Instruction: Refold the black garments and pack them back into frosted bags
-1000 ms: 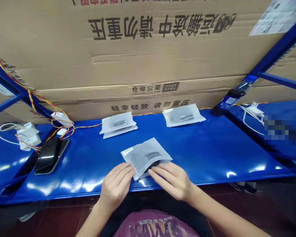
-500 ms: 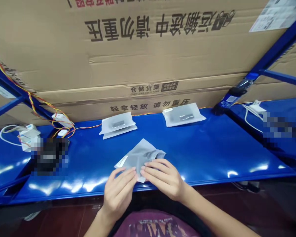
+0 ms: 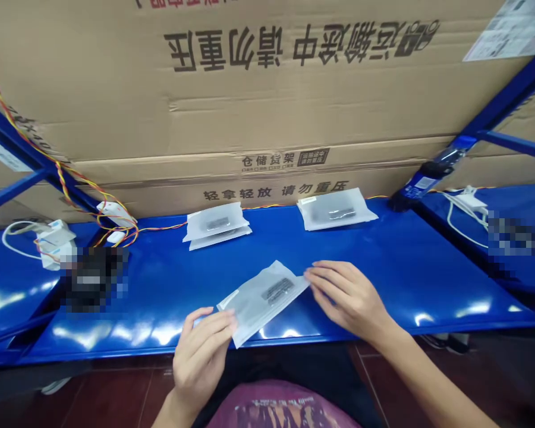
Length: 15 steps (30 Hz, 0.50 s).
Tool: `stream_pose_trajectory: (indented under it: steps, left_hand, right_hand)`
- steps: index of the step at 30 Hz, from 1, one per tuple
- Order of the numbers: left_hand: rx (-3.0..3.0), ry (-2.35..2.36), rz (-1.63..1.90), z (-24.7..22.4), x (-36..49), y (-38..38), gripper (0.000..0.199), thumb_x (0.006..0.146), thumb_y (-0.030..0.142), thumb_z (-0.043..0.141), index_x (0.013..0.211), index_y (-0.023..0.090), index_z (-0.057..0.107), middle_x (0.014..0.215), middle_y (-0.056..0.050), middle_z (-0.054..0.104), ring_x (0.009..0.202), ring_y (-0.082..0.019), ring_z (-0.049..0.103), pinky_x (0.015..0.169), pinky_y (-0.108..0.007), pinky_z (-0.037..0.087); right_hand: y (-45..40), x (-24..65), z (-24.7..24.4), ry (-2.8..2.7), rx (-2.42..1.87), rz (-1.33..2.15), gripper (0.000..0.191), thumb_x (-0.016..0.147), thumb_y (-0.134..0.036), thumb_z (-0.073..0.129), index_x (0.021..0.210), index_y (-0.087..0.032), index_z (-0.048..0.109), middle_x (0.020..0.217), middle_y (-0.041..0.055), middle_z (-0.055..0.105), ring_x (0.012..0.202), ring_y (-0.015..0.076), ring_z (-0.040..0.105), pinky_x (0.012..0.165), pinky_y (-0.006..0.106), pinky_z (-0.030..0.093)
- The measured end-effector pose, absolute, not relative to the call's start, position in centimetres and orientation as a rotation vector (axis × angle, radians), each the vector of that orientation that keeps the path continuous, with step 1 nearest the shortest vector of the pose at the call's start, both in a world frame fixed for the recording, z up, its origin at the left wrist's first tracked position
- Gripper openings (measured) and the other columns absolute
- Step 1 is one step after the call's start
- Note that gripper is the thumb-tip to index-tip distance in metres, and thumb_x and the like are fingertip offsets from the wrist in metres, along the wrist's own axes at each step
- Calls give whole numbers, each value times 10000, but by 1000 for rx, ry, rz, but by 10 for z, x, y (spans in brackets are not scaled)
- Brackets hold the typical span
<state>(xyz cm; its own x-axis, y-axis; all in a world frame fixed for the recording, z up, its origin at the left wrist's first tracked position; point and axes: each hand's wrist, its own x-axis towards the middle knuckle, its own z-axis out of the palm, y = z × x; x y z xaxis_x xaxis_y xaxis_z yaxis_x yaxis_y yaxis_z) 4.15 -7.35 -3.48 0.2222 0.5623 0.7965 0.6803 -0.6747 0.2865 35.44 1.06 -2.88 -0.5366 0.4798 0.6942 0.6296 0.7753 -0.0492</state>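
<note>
- Frosted pouch is lying at a slant between the hands, above the near edge of the blue shelf; can't tell if it's resting or slightly raised.
- Looking light, thin, floppy; film is probably sliding easily on the glossy surface. Dark printed patch is showing; contents unclear, so fragility is a guess.
- Best hold: opposite ends or corners, keeping pressure off the middle.
- Left hand is gripping the pouch's left end, back of hand facing up, fingers bending over the edge; thumb hidden.
- Right hand is pinching the right corner with its fingertips, forearm slanting in from lower right.
- Two pouch groups, left and right, are lying farther back, untouched.
</note>
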Motion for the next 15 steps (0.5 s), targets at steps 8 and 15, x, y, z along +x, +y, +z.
stream_pose_trajectory:
  steps: [8,15]
  left_hand:
    - [-2251,-1484,-1539,-56,45,-50,171,1005,135,670,1081,258,762,1106,-43,833,1081,-255,795,922,-458,637]
    - [-2256,-1667,-1405,-70,46,-44,234,1022,210,652,1241,241,730,1175,-81,806,1129,-262,762,967,-455,649]
  right_hand:
    - [34,296,-28,-2612,-866,78,638,893,35,481,1478,-170,634,1487,136,674,1369,247,646,1133,432,564]
    - [142,314,-9,-2285,-1308,-163,691,930,44,371,1568,-155,546,1617,155,546,1538,306,459,1262,564,384]
